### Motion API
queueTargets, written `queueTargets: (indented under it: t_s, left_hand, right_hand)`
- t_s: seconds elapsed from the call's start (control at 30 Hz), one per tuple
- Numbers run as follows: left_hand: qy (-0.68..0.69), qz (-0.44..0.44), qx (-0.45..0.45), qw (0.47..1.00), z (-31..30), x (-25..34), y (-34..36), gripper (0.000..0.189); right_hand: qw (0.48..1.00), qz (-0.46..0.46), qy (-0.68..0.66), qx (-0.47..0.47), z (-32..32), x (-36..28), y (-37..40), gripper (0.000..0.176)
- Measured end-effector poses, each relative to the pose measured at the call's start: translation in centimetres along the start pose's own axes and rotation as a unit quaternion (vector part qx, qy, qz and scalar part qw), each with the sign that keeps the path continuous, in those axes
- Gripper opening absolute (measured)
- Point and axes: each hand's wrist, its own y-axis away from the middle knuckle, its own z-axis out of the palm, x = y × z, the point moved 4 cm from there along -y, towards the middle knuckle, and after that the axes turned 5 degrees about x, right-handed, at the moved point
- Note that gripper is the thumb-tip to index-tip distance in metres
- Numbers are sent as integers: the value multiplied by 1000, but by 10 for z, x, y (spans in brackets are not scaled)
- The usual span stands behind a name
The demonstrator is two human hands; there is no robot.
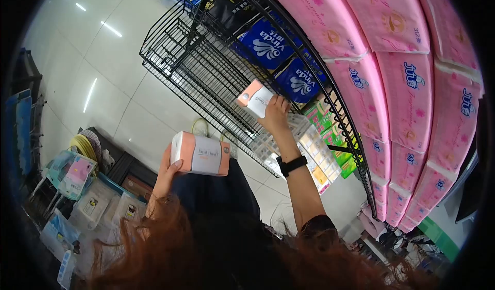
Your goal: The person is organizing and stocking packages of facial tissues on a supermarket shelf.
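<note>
1. On my far left I have wrapped goods [93,207] hanging or stacked, too jumbled to name one by one, beside a pale tiled floor [105,96].

2. Next is my left hand [165,174], curled around the left end of the near tissue pack [209,153], thumb on its printed face. The pack is peach and white, held in front of the dark-clothed legs, apart from the rack.

3. Mid-view stands the black wire rack [172,60], its bars bare at this end.

4. My right hand [274,117] grips the right end of the far tissue pack [255,98], which looks like a match for the other. The pack shows against the wires; I can't tell whether it touches them. A dark band [292,165] circles the wrist.

5. I judge the step in hand as handling the two packs at the rack, one per hand. As I read it, the next move calls for keeping both grips firm and the right wrist clear of the wire edge.

6. Farther right sit blue packs [265,43], a clear-wrapped bundle [309,158] just beside my right forearm, green packs [337,135], then tall rows of pink packs [407,89], none of them in my grasp.
</note>
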Motion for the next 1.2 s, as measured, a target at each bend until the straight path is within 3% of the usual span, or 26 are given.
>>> queueTargets:
  t_s: [0.1,0.2,0.27,0.3,0.37,0.47,0.5,0.8,0.87,1.0,1.03,1.2]
  left_hand:
    - [10,26,-19,999,-3,-5,-3,80]
    - [33,16,5,999,-2,-5,-4,81]
    - [29,-21,8,999,2,0,-1,82]
    - [28,-23,9,999,3,0,0,82]
    - [30,-33,20,999,5,0,0,81]
    - [29,-23,7,999,6,-3,-2,80]
    - [28,-23,7,999,7,-5,-3,80]
    - [31,-6,-29,999,12,-6,-7,79]
    - [34,12,-32,999,13,-4,-6,77]
    - [10,18,-21,1000,12,-2,-5,79]
    - [5,2,-20,1000,11,-2,-3,83]
    - [9,-4,6,1000,2,-6,-6,88]
  right_hand:
    - [998,22,55,8,22,11,-2,90]
    - [992,51,104,-55,47,24,4,78]
    - [984,65,159,45,62,33,12,92]
    - [984,65,159,42,68,34,15,92]
    - [978,137,152,38,62,30,22,91]
    - [981,112,140,81,43,7,23,92]
    - [986,81,122,74,34,-1,24,95]
    - [995,88,-33,16,21,-2,8,98]
    - [995,11,57,84,15,-9,13,95]
    - [994,7,-88,68,27,-33,21,78]
    - [990,-10,-115,85,21,-42,25,67]
    - [978,-77,-158,108,24,-59,30,52]
